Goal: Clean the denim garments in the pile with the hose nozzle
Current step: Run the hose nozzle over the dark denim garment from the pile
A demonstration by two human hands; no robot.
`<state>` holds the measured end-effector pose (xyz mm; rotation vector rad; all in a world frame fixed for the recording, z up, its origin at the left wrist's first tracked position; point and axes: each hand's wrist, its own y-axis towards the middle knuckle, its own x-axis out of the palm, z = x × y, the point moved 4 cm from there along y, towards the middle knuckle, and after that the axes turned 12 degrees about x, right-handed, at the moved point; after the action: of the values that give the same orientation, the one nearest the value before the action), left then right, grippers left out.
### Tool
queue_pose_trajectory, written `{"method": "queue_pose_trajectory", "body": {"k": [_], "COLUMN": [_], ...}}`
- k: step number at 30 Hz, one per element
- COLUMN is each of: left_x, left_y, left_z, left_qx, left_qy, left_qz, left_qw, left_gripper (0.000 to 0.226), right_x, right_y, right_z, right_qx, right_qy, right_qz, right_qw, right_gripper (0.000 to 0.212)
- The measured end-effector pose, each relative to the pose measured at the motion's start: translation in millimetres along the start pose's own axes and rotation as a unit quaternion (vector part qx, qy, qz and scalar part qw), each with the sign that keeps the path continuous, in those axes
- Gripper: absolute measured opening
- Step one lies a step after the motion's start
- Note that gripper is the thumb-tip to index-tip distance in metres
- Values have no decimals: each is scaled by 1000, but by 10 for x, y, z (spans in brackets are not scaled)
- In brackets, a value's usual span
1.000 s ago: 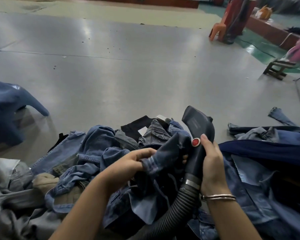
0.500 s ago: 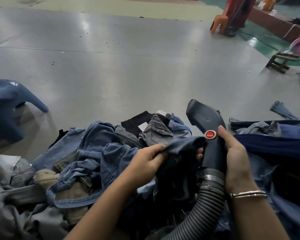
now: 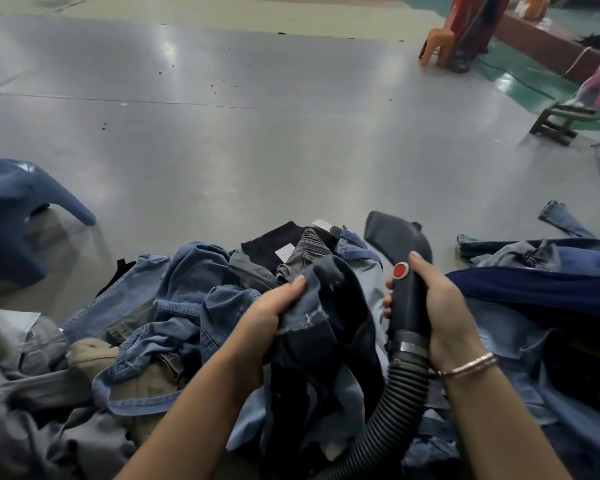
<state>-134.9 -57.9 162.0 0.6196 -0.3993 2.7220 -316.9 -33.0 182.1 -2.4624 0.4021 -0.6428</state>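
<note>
The lower part of the ribbed grey hose (image 3: pixel 378 424) goes under the bottom edge of the picture, so where it leads cannot be seen, and the fingers of the left hand (image 3: pixel 271 306) are mostly hidden inside the cloth they hold. Several garments on the left and right sides are cut off by the frame, and the blue heap (image 3: pixel 11 216) far left is too blurred to say what it is. Two small white labels (image 3: pixel 284 252) show in the pile near a black garment (image 3: pixel 274 240), but no writing on them can be read. The pile of denim garments (image 3: pixel 174 306) lies on the grey floor (image 3: pixel 257 150) just in front of the person; it mixes light blue, dark blue, grey and some beige pieces, all crumpled. The left hand grips a dark denim piece (image 3: pixel 326 323) with a frayed pale edge, fingers curled around a fold. The right hand (image 3: pixel 440 306), with a thin bracelet (image 3: pixel 468 365) on the wrist, is wrapped around the handle of the dark hose nozzle (image 3: pixel 402 258), the thumb beside its red button (image 3: pixel 399 270); the flat nozzle mouth points up and away, above the pile.
</note>
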Motion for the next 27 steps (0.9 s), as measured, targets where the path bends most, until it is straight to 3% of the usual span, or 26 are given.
{"method": "queue_pose_trajectory", "body": {"k": [1,5,11,14,19,23,27], "left_x": [-60,-227,-359,-455,-332,-335,-389], "left_y": [-33,-9,38,54,66,18,31], "left_z": [29,111,175,216,180,134,128], "left_qx": [21,86,160,187,193,170,137], "left_qy": [-35,-73,-52,-25,-36,-30,-16], "left_qz": [22,112,230,282,230,229,253], "left_qw": [999,987,958,941,953,958,958], "left_gripper": [33,33,34,36,38,35,39], "right_x": [-32,-63,277,448,558,391,383], "right_y": [-59,-376,-640,-719,-633,-582,-702], "right_z": [-42,-102,217,383,371,125,302], "right_qx": [-40,-141,-71,-47,-66,-69,-17], "right_qy": [-5,-71,-201,-232,-195,-137,-189], "right_qz": [3,-50,-188,-228,-149,-89,-188], "right_qw": [999,986,959,944,967,984,964], "right_gripper": [29,20,37,36,28,41,30]}}
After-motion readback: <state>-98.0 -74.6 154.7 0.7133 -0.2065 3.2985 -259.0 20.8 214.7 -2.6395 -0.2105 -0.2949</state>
